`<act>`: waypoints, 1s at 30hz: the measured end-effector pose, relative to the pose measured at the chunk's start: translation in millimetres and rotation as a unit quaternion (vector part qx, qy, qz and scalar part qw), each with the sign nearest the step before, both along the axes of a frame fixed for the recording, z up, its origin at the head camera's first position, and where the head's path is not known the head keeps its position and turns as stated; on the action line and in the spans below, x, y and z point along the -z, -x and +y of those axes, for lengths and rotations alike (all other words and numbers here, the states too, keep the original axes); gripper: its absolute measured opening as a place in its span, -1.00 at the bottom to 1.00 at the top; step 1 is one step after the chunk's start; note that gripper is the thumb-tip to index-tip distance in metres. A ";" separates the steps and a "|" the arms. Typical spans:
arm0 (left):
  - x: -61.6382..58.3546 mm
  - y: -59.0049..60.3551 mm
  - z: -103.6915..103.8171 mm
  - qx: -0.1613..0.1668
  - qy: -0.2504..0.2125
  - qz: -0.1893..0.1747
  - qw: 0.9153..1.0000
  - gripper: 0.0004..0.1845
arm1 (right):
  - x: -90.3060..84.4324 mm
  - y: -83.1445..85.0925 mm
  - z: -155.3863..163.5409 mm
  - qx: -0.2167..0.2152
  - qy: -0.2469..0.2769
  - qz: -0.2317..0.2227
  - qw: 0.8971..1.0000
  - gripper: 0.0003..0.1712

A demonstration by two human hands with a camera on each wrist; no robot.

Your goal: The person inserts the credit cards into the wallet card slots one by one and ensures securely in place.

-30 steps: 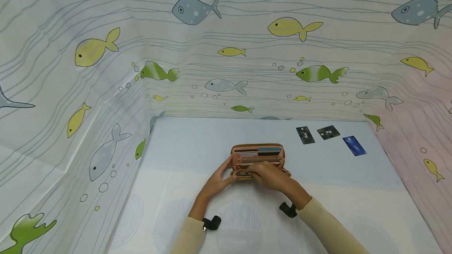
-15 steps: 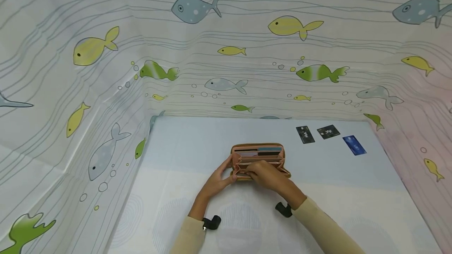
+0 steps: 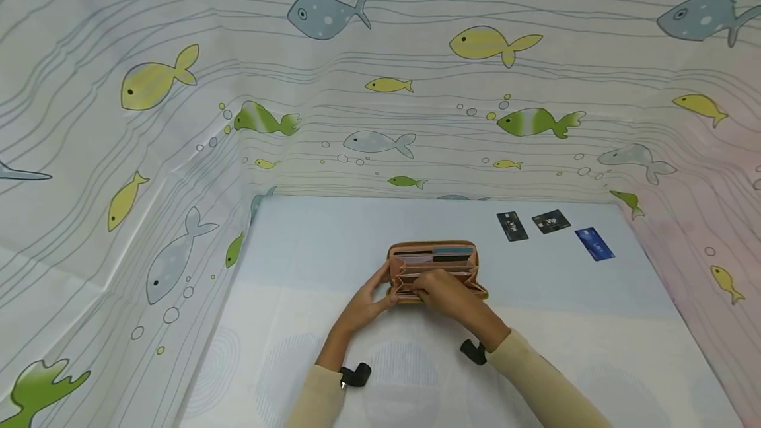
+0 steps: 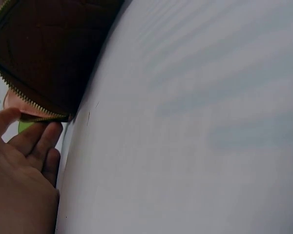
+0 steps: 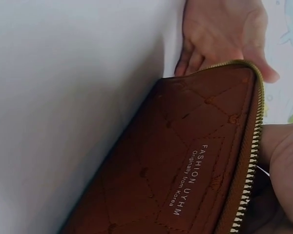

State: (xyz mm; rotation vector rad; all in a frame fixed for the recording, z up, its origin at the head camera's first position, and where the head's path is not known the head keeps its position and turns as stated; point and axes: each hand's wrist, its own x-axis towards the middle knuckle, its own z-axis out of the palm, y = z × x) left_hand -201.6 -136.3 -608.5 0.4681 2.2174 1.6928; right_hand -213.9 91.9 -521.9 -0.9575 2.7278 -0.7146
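The brown wallet [image 5: 161, 141] lies unzipped and spread open near the middle of the desk [image 3: 333, 243], straight ahead of me, its pink pockets fanned. Edges of cards show in the slots of its 12 o'clock flap, a teal card [image 3: 453, 251] among them. Small white lettering marks the outside of the flap nearest me.

My left hand [image 3: 359, 309] comes in from 8 o'clock and holds that end, thumb at the near corner and fingers against the side. My right hand [image 3: 450, 296] enters from between 4 and 5, fingers bent down into the near pockets; their tips are hidden, so I can't tell whether they pinch anything.

Well apart from the wallet, toward 2 o'clock, lie a black card [image 3: 512, 226] and a second black card [image 3: 551, 221]; the blue card [image 3: 594, 244] sits nearer 3. Beyond, at 12, rises a fish-printed cloth [image 3: 440, 101].
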 end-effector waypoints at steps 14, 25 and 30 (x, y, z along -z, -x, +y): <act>-2.3 -0.5 -0.1 -0.007 0.004 -0.004 1.000 -0.12 | -0.5 0.3 1.6 -0.011 0.008 0.019 1.000 -0.86; -2.8 -0.6 -1.5 -0.013 -0.007 -0.013 1.000 -0.12 | -2.3 2.4 -0.3 -0.009 0.006 0.007 1.000 -0.85; -1.5 -0.5 -1.8 -0.008 -0.003 -0.022 1.000 -0.15 | -0.7 2.4 3.8 -0.011 0.016 0.007 1.000 -0.84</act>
